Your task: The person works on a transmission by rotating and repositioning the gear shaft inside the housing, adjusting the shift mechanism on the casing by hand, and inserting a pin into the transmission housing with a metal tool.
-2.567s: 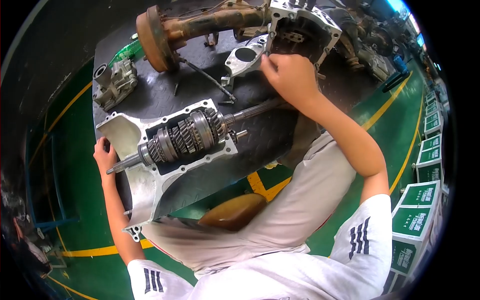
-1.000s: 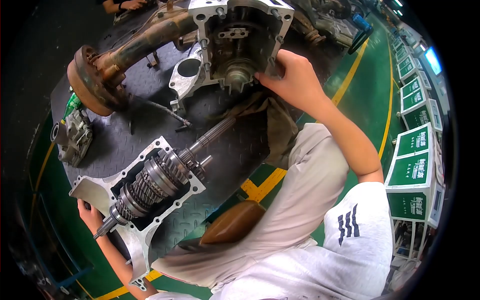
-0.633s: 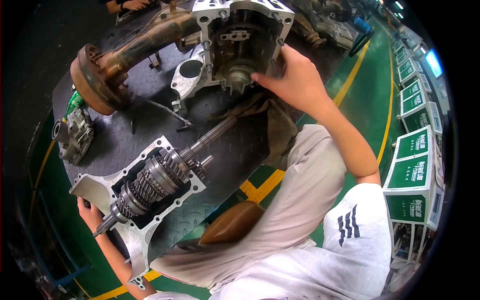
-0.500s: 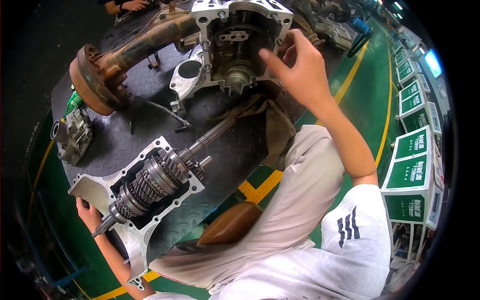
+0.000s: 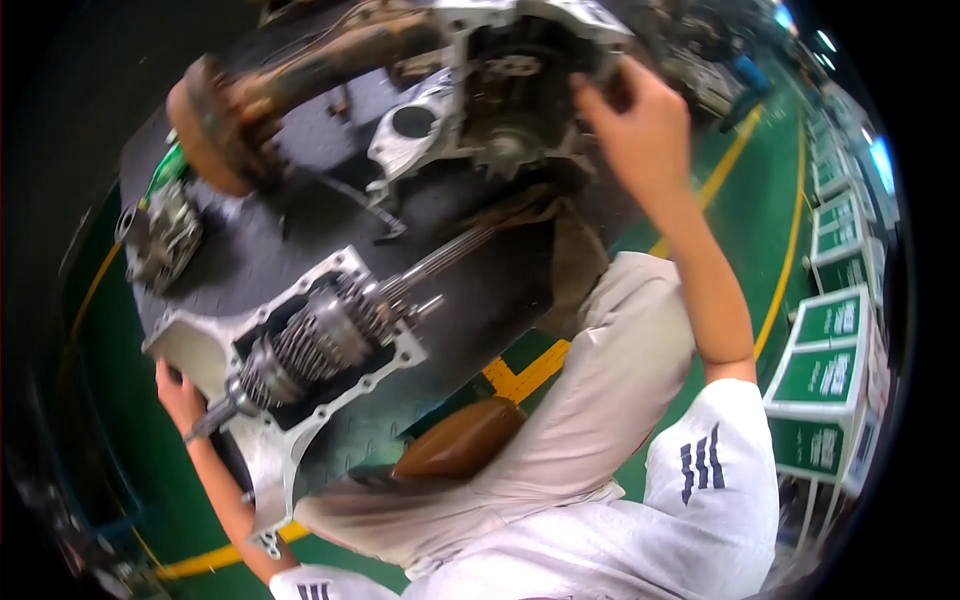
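A gearbox housing half (image 5: 290, 430) lies at the lower left with a gear shaft assembly (image 5: 318, 345) set in it. My left hand (image 5: 180, 398) grips its left end, with the fingers partly hidden at the rim. At the top, a second gearbox housing (image 5: 575, 20) stands with its open cavity facing me. My right hand (image 5: 645, 130) holds the right wall of that housing. The thumb points into the cavity, while the other fingers curl around the edge and are partly hidden and blurred.
A rusty axle tube with a drum (image 5: 215, 130) lies on the dark tread-plate table (image 5: 330, 225). A bar tool (image 5: 365, 205), a brown cloth (image 5: 580, 260) and a small metal casting (image 5: 165, 235) are there too. Below is a brown stool (image 5: 460, 440); green-white boxes (image 5: 825, 350) line the right.
The view has shifted and blurred, so the table's contents sit farther right and higher in the picture. Both hands keep their places on the two housings.
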### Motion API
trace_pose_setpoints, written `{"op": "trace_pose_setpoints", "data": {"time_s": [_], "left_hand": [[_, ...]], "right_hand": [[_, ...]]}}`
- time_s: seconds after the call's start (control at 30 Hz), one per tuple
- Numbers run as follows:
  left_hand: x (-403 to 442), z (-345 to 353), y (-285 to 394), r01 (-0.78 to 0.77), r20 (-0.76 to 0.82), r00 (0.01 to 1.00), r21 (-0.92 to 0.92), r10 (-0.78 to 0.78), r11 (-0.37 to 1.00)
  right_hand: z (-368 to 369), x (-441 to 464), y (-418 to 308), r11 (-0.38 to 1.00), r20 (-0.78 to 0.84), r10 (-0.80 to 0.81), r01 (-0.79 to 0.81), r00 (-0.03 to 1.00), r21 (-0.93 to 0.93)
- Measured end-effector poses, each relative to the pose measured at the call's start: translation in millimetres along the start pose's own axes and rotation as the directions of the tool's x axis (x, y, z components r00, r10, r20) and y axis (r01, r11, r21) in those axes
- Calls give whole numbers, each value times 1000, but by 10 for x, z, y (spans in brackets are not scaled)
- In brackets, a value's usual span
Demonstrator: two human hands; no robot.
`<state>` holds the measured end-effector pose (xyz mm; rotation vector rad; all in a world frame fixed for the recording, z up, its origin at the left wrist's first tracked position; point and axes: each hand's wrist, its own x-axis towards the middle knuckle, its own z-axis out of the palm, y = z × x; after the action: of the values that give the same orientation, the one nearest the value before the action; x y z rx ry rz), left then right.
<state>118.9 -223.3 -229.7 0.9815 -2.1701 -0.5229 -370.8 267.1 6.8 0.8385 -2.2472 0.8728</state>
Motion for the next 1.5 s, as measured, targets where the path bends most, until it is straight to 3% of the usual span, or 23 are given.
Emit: {"op": "trace_pose_setpoints", "data": {"time_s": [0.03, 0.07, 0.13, 0.37, 0.5, 0.6, 0.63, 0.77, 0.8, 0.9, 1.43, 1.5], "left_hand": [[-26, -7, 38, 12, -28, 1000, 25, -11, 1000], [-23, -41, 269, 87, 44, 996, -103, -83, 991], [-16, -42, 394, 46, 29, 999, -10, -46, 999], [-24, -47, 592, 45, 16, 999, 15, -45, 999], [-12, -72, 624, 78, 63, 995, 40, -81, 996], [-31, -68, 478, 46, 10, 999, 71, -47, 996], [-40, -65, 218, 55, 1, 998, 71, -56, 996], [-22, 2, -22, -11, -25, 1000, 20, 12, 1000], [-30, -32, 182, 61, 39, 998, -81, -58, 995], [-28, -54, 368, 107, 59, 993, -92, -101, 990], [-13, -50, 337, 71, 52, 996, -51, -68, 996], [-19, -42, 335, 73, 43, 997, -57, -70, 996]], "right_hand": [[21, 7, 10, 999, 33, 34, -35, 999, 25], [33, 5, -23, 999, 26, 37, -38, 999, 36], [30, -9, -14, 999, 19, 35, -35, 999, 3], [36, -29, 69, 998, 88, 11, -16, 996, 61], [15, -43, 9, 987, 124, 77, -93, 989, 129], [25, -39, -5, 968, 147, 123, -151, 982, 199], [19, -13, 73, 981, 166, 150, -167, 975, 95], [-14, 6, -60, 997, 51, 27, -30, 998, 75], [-18, 6, -110, 994, 51, 53, -58, 997, 96], [-31, 6, -137, 992, 65, 76, -82, 995, 99], [-48, -52, -107, 958, 164, 141, -176, 976, 224], [-44, -32, -162, 977, 195, 140, -167, 971, 129]]}}
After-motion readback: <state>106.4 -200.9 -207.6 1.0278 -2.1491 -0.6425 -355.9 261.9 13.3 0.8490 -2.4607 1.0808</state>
